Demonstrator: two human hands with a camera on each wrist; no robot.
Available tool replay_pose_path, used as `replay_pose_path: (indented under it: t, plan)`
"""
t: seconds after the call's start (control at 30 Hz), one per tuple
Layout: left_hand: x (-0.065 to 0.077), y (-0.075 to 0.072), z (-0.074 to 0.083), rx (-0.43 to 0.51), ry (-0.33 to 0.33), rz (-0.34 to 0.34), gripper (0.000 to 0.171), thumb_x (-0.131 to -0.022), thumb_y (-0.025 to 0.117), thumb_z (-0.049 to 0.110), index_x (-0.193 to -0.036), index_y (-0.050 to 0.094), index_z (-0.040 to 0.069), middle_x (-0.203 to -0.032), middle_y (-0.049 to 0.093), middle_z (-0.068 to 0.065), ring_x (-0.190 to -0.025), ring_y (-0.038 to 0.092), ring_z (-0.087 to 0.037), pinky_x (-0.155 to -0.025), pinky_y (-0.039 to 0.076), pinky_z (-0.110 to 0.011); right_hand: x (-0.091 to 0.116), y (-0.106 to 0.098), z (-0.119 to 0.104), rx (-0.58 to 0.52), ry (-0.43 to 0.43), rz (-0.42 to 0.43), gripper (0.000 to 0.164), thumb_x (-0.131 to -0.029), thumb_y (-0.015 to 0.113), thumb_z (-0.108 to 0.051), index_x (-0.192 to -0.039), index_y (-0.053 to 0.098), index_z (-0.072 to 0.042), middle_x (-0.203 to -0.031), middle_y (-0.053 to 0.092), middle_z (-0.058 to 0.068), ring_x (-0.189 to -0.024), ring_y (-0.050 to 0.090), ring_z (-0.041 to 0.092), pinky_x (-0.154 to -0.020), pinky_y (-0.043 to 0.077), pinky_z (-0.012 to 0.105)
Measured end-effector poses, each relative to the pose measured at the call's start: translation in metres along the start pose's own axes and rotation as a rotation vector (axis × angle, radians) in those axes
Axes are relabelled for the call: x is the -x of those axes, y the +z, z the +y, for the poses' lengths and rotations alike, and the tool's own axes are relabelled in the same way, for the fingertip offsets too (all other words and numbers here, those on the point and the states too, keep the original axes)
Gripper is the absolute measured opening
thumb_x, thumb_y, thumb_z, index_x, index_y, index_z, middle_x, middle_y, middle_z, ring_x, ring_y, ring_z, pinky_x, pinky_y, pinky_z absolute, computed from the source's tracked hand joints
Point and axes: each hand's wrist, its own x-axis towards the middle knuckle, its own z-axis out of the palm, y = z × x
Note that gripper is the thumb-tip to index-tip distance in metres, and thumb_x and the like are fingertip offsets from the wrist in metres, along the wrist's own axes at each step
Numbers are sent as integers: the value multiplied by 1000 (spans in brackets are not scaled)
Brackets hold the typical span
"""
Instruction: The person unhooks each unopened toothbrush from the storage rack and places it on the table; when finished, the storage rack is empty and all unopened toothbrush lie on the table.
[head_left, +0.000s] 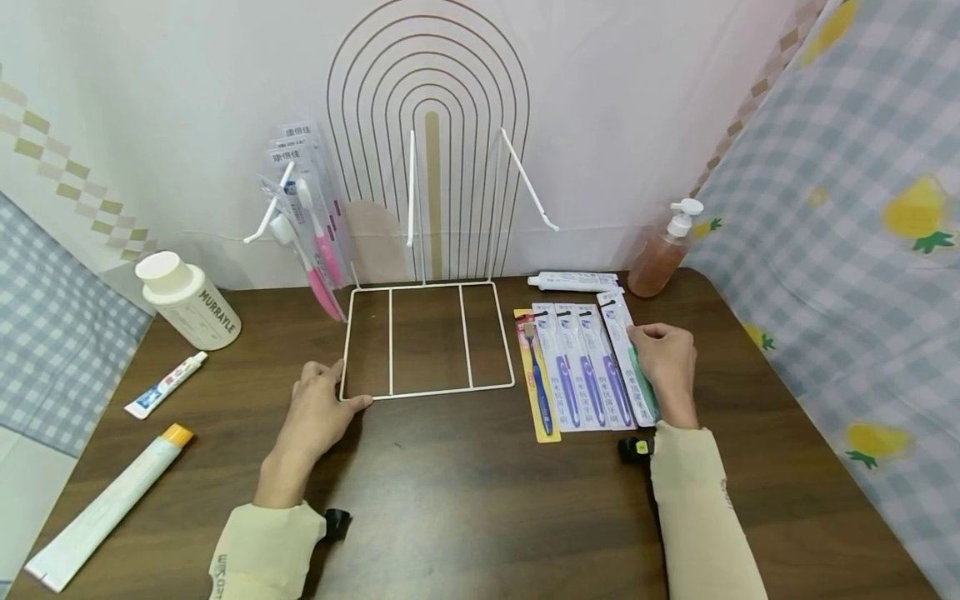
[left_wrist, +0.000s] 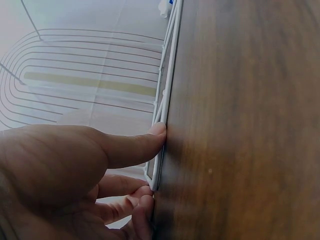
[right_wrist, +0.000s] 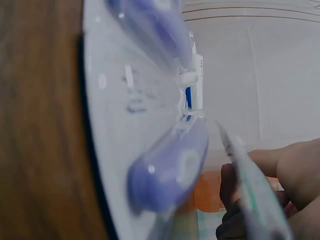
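A white wire display rack (head_left: 427, 392) with three upper prongs stands at the back middle of the table. My left hand (head_left: 318, 412) grips its front left corner; in the left wrist view the thumb (left_wrist: 159, 129) presses the front bar and the fingers bend about the corner. Packaged pink toothbrushes (head_left: 318, 242) hang on the left prong. At the right, my right hand (head_left: 667, 362) pinches the edge of a packaged green toothbrush (head_left: 630, 358), seen tilted in the right wrist view. Beside it lie several packaged purple toothbrushes (head_left: 591, 375) and a blue toothbrush on a yellow card (head_left: 537, 375).
Behind the toothbrushes lie a white tube (head_left: 576, 282) and an amber pump bottle (head_left: 660, 254). At the left are a tilted white bottle (head_left: 191, 304), a small toothpaste tube (head_left: 165, 386) and a large tube with an orange cap (head_left: 112, 504). A patterned curtain backs the table.
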Motion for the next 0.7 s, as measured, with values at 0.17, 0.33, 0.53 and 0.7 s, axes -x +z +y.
replay_pose_path:
  t: [0.17,0.33,0.53,0.7]
  plan:
    - [-2,1,-2,-7,1,-21,87,-107,81,25,-171,38,-14,-153,46,-35,-129,47,-53,-116,45,-69,-4,0,3,30,22,-53,44,-112,70,-41,-130,85,-4,-120,81,17,-85,64,19,-77,49,35]
    - [-3,2,-5,-4,-6,-34,87,-107,81,26,-172,37,-13,-153,45,-35,-130,47,-53,-118,45,-70,-7,0,4,73,20,-82,46,-112,68,-41,-132,84,-3,-123,80,19,-90,65,22,-78,48,36]
    - [0,0,-2,6,-7,-25,88,-106,82,25,-171,38,-13,-152,46,-35,-130,46,-53,-118,44,-70,-10,0,5,114,3,-107,45,-112,68,-40,-129,85,-2,-121,82,20,-80,65,16,-72,50,32]
    - [-1,0,0,1,-19,-25,85,-106,81,22,-171,38,-14,-152,46,-35,-131,46,-53,-118,44,-70,-13,1,8,140,-4,-129,49,-113,68,-43,-129,85,0,-123,83,22,-84,66,18,-75,49,33]
